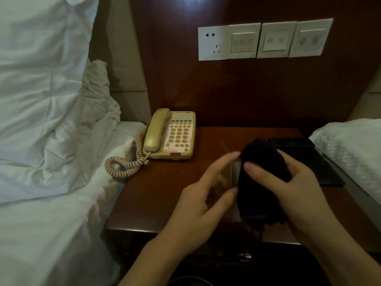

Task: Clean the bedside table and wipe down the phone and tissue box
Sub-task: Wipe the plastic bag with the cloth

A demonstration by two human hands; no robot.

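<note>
A beige corded phone point(173, 135) stands at the back left of the dark wooden bedside table point(156, 195), its coiled cord hanging off the left edge. Over the middle of the table my left hand point(198, 203) holds a brown box, apparently the tissue box point(236, 172), between fingertips and thumb. Only the box's pale edge shows clearly. My right hand point(299, 182) grips a dark cloth point(261, 182) and presses it against the right side of that box, hiding most of it.
A black tray point(321, 168) lies at the table's right, with a flat dark item point(292, 141) at its back. White bedding point(41, 223) borders the left edge and a pillow point(350, 145) the right. Wall switches point(263, 40) sit above; a drawer handle point(244, 255) is below.
</note>
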